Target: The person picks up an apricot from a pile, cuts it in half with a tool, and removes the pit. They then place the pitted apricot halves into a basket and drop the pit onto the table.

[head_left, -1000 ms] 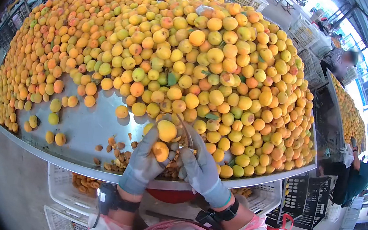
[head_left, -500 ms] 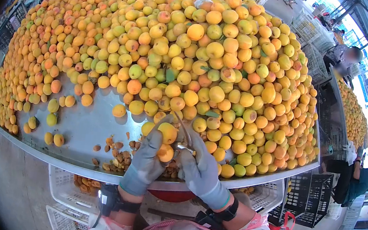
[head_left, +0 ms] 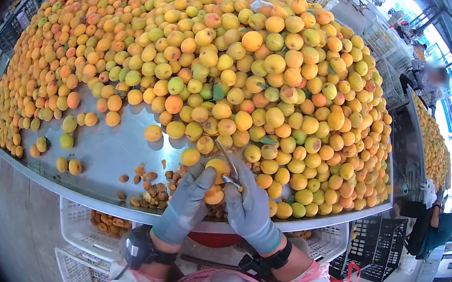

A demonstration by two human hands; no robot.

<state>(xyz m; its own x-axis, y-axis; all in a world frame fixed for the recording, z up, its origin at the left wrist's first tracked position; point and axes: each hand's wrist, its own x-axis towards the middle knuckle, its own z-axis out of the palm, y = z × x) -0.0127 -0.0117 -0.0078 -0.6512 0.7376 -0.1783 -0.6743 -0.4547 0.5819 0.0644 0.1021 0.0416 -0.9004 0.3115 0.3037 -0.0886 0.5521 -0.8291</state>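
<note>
My left hand [head_left: 189, 197], in a grey glove, is closed around a yellow apricot [head_left: 217, 167]. A second, more orange apricot [head_left: 213, 195] sits lower, against the same fingers. My gloved right hand [head_left: 252, 206] grips a thin curved metal tool [head_left: 229, 157], whose shiny short part [head_left: 231, 181] meets the right side of the upper apricot. Both hands are close together over the near edge of a metal table [head_left: 106, 149]. Brown apricot stones [head_left: 154, 194] lie in a loose pile left of my left hand.
A large heap of apricots [head_left: 203, 53] covers the back and right of the table. White crates [head_left: 87, 237] stand below its front edge, one with halved fruit [head_left: 108, 223]. Black crates [head_left: 377, 244] are at right, near a person in a green top [head_left: 441, 229].
My hands have come closer together, and the tool has moved up against the upper apricot. The whole view has shifted slightly.
</note>
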